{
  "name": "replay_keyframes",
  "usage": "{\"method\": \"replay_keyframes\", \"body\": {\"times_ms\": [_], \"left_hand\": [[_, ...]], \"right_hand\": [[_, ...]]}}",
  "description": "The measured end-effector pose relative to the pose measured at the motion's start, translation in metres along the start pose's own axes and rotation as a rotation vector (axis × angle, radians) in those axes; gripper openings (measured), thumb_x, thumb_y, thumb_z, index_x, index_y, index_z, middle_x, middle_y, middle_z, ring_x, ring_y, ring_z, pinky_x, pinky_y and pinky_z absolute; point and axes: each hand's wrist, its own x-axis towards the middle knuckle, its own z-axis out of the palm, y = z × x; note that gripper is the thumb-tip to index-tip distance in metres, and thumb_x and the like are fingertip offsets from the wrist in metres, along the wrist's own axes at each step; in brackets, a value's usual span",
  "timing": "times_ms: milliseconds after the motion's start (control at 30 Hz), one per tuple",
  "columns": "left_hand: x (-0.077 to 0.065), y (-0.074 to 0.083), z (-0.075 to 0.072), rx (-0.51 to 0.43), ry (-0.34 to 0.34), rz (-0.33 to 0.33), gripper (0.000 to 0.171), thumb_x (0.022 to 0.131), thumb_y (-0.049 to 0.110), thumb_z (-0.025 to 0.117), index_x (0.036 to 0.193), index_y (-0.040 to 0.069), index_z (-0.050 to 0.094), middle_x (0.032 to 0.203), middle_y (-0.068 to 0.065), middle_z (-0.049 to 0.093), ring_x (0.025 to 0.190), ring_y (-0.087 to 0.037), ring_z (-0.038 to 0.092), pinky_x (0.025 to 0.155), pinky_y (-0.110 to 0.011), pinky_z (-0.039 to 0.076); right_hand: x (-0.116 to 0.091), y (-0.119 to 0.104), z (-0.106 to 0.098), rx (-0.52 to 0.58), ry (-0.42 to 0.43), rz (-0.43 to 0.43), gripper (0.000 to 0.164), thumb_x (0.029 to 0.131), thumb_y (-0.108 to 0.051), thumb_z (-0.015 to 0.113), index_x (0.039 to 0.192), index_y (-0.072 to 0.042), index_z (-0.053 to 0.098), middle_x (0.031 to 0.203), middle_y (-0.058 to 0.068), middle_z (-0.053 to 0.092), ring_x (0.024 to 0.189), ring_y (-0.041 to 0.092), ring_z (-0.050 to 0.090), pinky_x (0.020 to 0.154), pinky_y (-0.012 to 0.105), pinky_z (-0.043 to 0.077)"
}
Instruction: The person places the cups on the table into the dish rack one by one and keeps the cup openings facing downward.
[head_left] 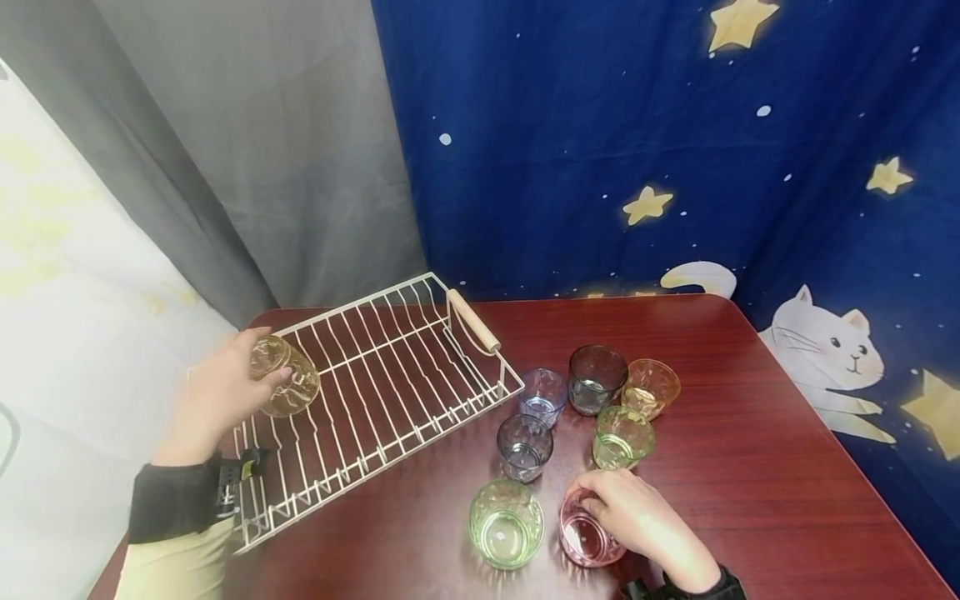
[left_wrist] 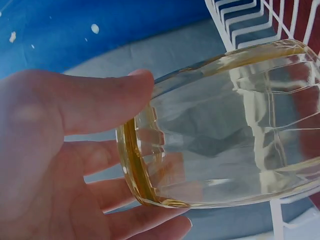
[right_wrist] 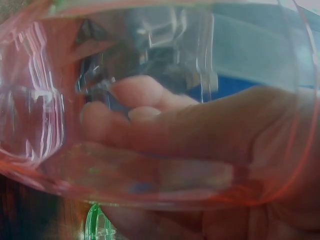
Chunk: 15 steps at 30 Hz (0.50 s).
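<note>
My left hand (head_left: 225, 387) grips a yellow-tinted glass (head_left: 294, 379) by its base end, thumb on one side and fingers on the other. The glass is tilted over the left end of a white wire rack (head_left: 390, 333); in the left wrist view its thick amber base (left_wrist: 137, 165) lies against my palm side. My right hand (head_left: 637, 517) holds a pink glass (head_left: 581, 542) at the near side of the table, with the thumb and fingers at its rim. Through the pink wall (right_wrist: 35, 100) in the right wrist view, the fingers show blurred.
Left of the pink glass stands a light green glass (head_left: 506, 525). Behind are a dark grey glass (head_left: 525, 450), a blue glass (head_left: 543, 396), a black glass (head_left: 597, 379), an amber glass (head_left: 651, 387) and another green glass (head_left: 624, 437). A wooden handle (head_left: 474, 321) tops the rack's right end.
</note>
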Motion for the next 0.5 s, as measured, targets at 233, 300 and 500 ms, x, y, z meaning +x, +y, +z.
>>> {"method": "replay_keyframes", "body": {"times_ms": [233,300,500], "left_hand": [[0.004,-0.022,-0.003,0.017,-0.07,-0.07,0.075,0.089,0.029,0.066,0.145,-0.009,0.033,0.136,-0.042,0.041,0.119,-0.06,0.044,0.095,-0.074,0.037],[0.004,-0.026,-0.002,0.023,-0.072,-0.073,0.074,0.088,0.029,0.067,0.143,-0.009,0.035,0.136,-0.042,0.041,0.119,-0.06,0.044,0.094,-0.075,0.037],[0.006,-0.037,0.0,0.032,-0.107,-0.068,0.073,0.088,0.029,0.067,0.141,-0.01,0.035,0.133,-0.042,0.043,0.116,-0.06,0.046,0.093,-0.074,0.038]], "right_hand": [[0.001,0.003,0.0,0.033,0.002,-0.048,0.023,0.083,-0.007,0.069,0.085,-0.03,0.071,0.084,-0.012,0.072,0.083,0.011,0.069,0.07,0.032,0.055],[0.001,0.003,0.0,0.048,0.009,-0.069,0.024,0.082,-0.005,0.069,0.085,-0.028,0.071,0.084,-0.012,0.072,0.082,0.009,0.069,0.07,0.031,0.055],[0.001,0.004,-0.001,0.059,0.027,-0.098,0.025,0.08,-0.002,0.069,0.086,-0.026,0.071,0.083,-0.013,0.072,0.081,0.008,0.068,0.07,0.029,0.055]]}}
